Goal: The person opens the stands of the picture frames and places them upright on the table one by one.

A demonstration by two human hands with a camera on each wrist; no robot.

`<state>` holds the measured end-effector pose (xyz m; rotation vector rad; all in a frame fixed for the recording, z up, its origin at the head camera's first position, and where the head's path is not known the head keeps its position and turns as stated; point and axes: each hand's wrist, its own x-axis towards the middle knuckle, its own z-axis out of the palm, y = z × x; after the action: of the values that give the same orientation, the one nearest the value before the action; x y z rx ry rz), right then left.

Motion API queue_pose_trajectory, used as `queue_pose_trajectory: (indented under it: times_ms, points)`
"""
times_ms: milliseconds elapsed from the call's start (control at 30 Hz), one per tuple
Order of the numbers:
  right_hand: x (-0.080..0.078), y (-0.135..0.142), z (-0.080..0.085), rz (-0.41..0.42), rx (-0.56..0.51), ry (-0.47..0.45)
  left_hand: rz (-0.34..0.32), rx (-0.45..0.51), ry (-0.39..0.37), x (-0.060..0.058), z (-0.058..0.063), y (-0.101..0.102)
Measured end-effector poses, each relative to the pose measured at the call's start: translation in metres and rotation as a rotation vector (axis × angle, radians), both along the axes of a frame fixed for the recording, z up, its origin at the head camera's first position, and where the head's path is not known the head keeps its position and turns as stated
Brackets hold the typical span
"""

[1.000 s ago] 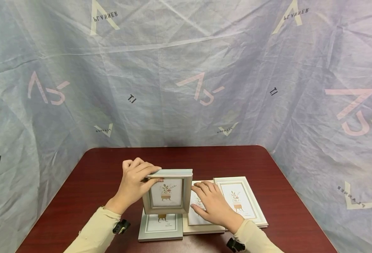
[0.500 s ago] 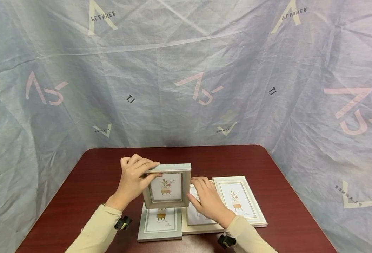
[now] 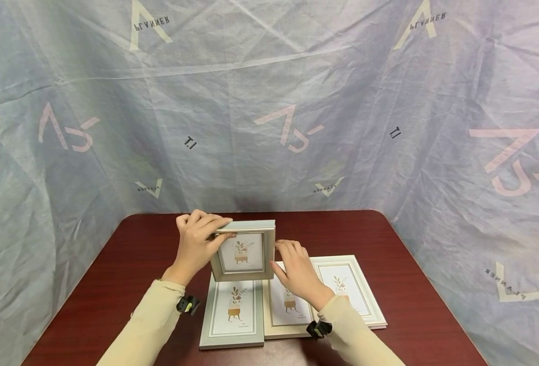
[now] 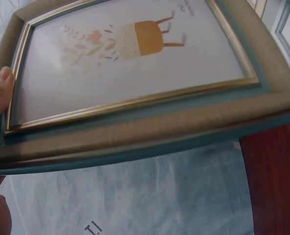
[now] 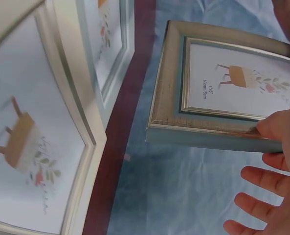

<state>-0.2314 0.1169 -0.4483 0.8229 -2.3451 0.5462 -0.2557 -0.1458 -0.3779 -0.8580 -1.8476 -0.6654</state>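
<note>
Held upright above the table is a picture frame with a brownish-gold front, blue-green sides and a potted-plant print. My left hand grips its upper left corner, thumb on the front and fingers over the top. At its right side, my right hand pinches the edge; in the right wrist view the thumb lies on the front border and the other fingers spread below. Under the held frame, a pale grey-green frame lies flat. Beside it lies a cream frame, partly covered by my right hand.
A white frame with a similar print lies to the right of the cream one. The dark red table ends at a grey printed cloth, which hangs behind it and along both sides.
The held frame has risen and moved away from me, uncovering more of the grey-green frame below. My right hand has moved up and left, from over the cream frame to the held frame's side.
</note>
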Motion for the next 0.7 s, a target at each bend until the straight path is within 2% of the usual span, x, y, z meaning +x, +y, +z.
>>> queue_pose_trajectory:
  times_ms: [267,700]
  points:
    - [-0.021,-0.003,0.005,-0.047,0.013,-0.002,0.041,0.018,-0.001,-0.021,0.001,0.005]
    - [-0.049,-0.005,-0.001,-0.100,0.024,-0.068,0.096,0.043,-0.014,-0.046,-0.009,0.013]
